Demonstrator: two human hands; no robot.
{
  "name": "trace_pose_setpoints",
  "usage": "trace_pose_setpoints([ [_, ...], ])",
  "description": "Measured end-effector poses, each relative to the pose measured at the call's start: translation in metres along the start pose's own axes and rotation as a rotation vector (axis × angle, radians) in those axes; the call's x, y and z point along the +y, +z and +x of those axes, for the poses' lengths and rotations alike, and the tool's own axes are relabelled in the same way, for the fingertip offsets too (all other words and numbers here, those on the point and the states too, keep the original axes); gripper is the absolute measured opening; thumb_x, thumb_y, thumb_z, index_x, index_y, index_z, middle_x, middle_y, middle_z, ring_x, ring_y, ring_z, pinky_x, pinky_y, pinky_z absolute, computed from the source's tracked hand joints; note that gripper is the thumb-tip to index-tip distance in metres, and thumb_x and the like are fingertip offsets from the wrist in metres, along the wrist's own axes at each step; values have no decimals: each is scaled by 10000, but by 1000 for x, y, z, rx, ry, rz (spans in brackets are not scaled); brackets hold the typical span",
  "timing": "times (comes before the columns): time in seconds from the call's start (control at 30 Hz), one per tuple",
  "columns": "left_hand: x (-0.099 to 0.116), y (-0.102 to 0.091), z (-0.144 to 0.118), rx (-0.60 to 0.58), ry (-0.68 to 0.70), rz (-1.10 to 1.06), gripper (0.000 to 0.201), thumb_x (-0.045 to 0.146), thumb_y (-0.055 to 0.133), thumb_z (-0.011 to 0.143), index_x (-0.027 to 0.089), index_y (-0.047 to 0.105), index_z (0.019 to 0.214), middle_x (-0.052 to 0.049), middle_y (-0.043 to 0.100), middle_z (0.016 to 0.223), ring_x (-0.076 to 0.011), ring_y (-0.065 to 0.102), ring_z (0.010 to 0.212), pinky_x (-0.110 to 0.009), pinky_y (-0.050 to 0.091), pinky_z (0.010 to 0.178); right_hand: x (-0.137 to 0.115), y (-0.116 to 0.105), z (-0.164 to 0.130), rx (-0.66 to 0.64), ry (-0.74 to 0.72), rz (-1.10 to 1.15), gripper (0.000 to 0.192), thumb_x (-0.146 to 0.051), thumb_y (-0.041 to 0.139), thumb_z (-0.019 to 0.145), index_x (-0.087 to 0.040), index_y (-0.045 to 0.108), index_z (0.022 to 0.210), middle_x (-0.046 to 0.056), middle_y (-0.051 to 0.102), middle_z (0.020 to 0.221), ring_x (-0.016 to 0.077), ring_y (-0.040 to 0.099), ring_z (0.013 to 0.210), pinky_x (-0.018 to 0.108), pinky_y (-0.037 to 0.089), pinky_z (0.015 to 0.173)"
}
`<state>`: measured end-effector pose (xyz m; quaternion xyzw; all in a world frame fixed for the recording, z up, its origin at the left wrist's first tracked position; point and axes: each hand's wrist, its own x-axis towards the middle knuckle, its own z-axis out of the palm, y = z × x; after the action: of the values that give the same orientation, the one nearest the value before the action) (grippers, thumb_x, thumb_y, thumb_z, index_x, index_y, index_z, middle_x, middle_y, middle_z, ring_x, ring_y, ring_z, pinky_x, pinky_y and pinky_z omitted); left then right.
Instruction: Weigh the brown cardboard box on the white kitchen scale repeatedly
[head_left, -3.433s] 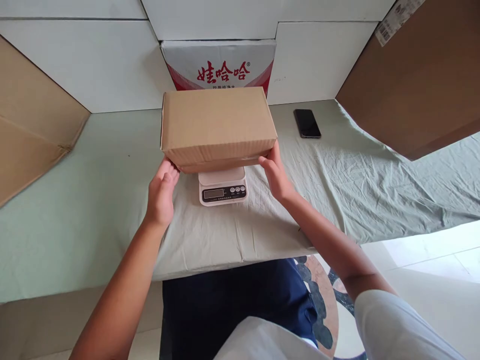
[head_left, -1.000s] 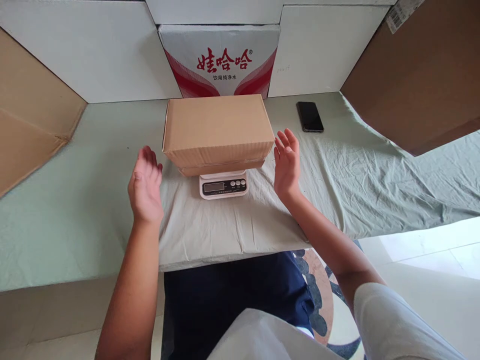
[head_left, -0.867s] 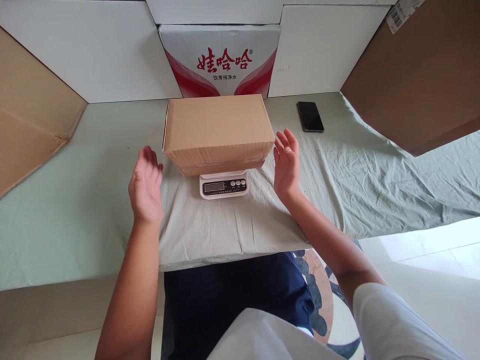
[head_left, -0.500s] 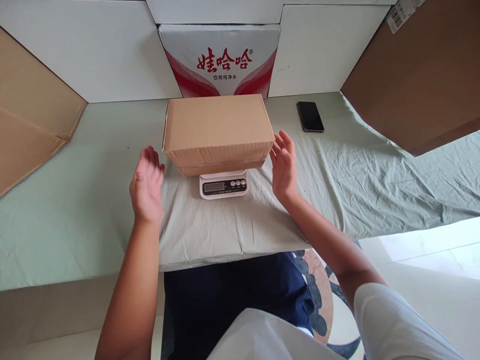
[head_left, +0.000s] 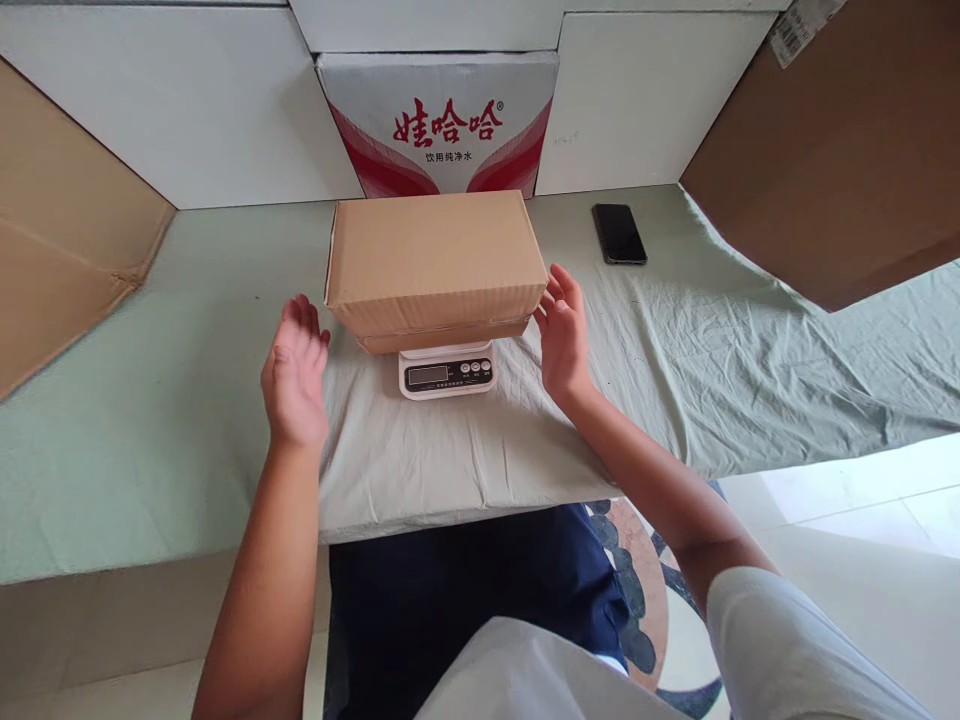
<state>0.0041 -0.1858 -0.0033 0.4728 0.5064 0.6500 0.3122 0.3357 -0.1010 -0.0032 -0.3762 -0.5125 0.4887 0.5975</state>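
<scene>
Head view, looking down on a cloth-covered table. Centrally, a closed cardboard box perched on a white digital kitchen scale, overhanging it to left and right. Long axis of the box running crosswise, left to right, roughly parallel to the near table edge, with the right end set slightly farther away; broad face upward, one long, tape-seamed side toward the wearer. Control panel of the scale likewise turned toward the wearer, with a display to the left of three round buttons; reading not legible.

At left, the left hand empty and unclenched, palm turned toward the box, fingers pointing forward, apart from the cardboard. At right, the right hand loosely curved around the near right corner, without a grasp; fingertips partly hidden behind the box, so contact impossible to tell.

Behind the box, a water carton with red Chinese lettering, between white panels. Farther right, a black smartphone lying flat on the cloth. At either side, large brown cardboard.
</scene>
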Motion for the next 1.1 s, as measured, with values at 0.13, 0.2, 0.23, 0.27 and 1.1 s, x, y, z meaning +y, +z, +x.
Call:
trace_pose_setpoints([
  [0.13,-6,-2,3,23,-3,3,936,931,658,851,391,662,1616,-38,449,1864,-322,323,1782,-540,288,1461,-1,2,-1,7,-2,46,685,-789,637,900,-433,529,1476,19,569,1710,358,514,1643,682,366,1412],
  [0.2,-7,-2,3,24,3,-21,894,907,668,870,392,679,1601,-36,462,1857,-325,325,1782,-551,282,1463,-2,4,-1,18,-1,65,692,-790,658,887,-428,539,1465,23,576,1699,364,517,1638,694,360,1416],
  [0.23,-7,-2,2,22,9,-33,872,893,669,884,391,684,1598,-39,465,1855,-329,322,1782,-557,277,1464,-2,4,-1,23,1,74,693,-786,670,881,-425,545,1459,26,580,1693,368,516,1639,699,356,1418],
  [0.27,-7,-2,2,19,15,-41,852,879,668,900,389,686,1597,-42,467,1853,-332,321,1783,-563,271,1466,-2,5,-2,27,4,83,692,-780,681,876,-422,552,1453,28,584,1687,372,516,1640,704,355,1419],
  [1.1,-9,-5,2,1,15,-59,798,875,687,901,441,714,1571,3,493,1836,-322,324,1782,-579,242,1476,11,0,2,-12,11,18,643,-744,678,891,-447,590,1454,6,626,1678,373,544,1631,688,456,1367],
])
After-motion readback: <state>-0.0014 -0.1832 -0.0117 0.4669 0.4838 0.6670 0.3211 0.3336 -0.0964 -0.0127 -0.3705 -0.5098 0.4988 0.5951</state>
